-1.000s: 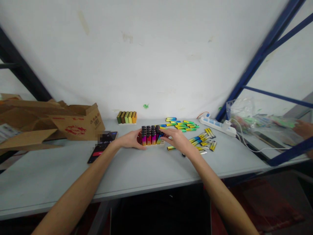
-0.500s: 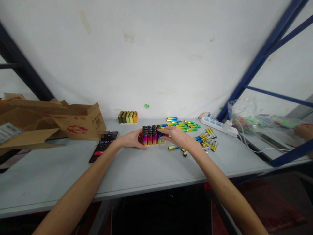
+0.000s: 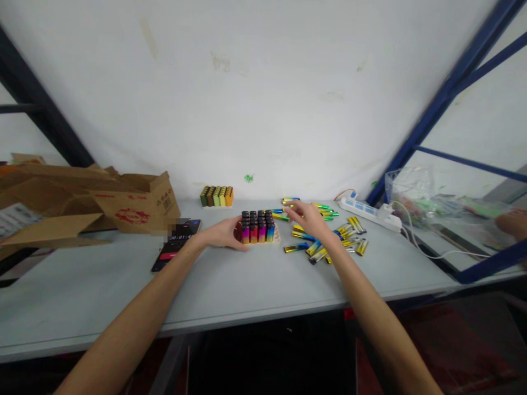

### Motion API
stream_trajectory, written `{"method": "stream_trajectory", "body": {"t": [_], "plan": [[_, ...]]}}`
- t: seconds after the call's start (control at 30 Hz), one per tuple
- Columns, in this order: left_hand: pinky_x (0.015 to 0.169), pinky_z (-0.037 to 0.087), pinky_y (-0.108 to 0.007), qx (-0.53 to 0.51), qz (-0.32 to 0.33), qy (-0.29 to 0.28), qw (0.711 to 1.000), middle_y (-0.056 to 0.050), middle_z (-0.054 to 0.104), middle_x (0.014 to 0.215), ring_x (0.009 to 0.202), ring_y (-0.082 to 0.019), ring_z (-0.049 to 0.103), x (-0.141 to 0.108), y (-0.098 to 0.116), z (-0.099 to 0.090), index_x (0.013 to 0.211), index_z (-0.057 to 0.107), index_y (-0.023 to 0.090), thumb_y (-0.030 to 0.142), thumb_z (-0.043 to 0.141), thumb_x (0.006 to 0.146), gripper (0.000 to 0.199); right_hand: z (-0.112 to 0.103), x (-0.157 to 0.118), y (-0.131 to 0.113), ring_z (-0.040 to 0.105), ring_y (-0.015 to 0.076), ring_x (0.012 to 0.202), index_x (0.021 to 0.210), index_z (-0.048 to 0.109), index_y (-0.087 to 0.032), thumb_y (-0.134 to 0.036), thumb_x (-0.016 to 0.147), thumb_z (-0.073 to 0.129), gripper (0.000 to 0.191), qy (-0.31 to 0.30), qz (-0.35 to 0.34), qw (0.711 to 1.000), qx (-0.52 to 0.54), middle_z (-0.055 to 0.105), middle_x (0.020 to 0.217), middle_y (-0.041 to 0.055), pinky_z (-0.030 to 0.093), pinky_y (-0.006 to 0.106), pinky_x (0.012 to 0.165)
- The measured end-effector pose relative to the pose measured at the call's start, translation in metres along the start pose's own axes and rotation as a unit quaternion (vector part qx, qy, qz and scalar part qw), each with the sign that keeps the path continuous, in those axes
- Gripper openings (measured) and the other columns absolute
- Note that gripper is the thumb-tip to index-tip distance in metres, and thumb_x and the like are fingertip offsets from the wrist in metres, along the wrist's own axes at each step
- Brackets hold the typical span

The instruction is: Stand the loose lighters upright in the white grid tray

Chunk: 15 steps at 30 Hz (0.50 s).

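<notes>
Several upright lighters (image 3: 258,227) with black tops and pink, red, purple and blue bodies stand in rows in a white tray (image 3: 277,237). My left hand (image 3: 228,233) is wrapped round the left side of this block, its thumb at the front corner. My right hand (image 3: 307,216) hovers right of the tray, fingers apart and nothing seen between them. Beneath and beside it lie loose yellow-blue lighters (image 3: 317,249), with green-yellow ones (image 3: 325,211) farther back.
Another block of green, brown and orange lighters (image 3: 217,196) stands near the wall. A phone (image 3: 177,244) and cardboard box (image 3: 135,203) are at left. A power strip (image 3: 370,213), blue frame (image 3: 428,120) and another person's hand (image 3: 513,224) are at right.
My right hand has left the block's right side and moved right, its fingers now apart. A blue lighter now shows at the block's front right corner. My left hand stays in place.
</notes>
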<state>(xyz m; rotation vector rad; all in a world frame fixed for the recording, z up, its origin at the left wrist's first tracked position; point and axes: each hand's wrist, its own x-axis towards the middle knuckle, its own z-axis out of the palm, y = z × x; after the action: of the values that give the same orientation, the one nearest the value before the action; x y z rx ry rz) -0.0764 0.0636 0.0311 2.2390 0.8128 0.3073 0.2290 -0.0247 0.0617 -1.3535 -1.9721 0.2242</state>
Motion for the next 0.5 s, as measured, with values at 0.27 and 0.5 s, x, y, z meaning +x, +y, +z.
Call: {"method": "stream_trajectory", "body": {"t": [0.27, 0.5], "plan": [[0.081, 0.055, -0.034, 0.003, -0.003, -0.002, 1.0, -0.007, 0.072, 0.117, 0.099, -0.028, 0.069, -0.001, 0.001, -0.001, 0.128, 0.052, 0.019, 0.053, 0.089, 0.06, 0.084, 0.026, 0.043, 0.047, 0.06, 0.0284, 0.122, 0.125, 0.071, -0.011, -0.014, 0.096, 0.063, 0.031, -0.103, -0.034, 0.967, -0.232, 0.067, 0.127, 0.02, 0.042, 0.042, 0.109], [0.079, 0.055, -0.035, -0.004, -0.006, 0.0, 1.0, -0.008, 0.071, 0.116, 0.097, -0.028, 0.068, -0.002, 0.004, -0.001, 0.128, 0.053, 0.018, 0.051, 0.089, 0.058, 0.085, 0.037, 0.05, 0.046, 0.062, 0.0274, 0.115, 0.12, 0.072, -0.012, -0.024, 0.097, 0.065, 0.027, -0.157, -0.026, 0.951, -0.264, 0.067, 0.122, 0.0183, 0.046, 0.036, 0.099]]}}
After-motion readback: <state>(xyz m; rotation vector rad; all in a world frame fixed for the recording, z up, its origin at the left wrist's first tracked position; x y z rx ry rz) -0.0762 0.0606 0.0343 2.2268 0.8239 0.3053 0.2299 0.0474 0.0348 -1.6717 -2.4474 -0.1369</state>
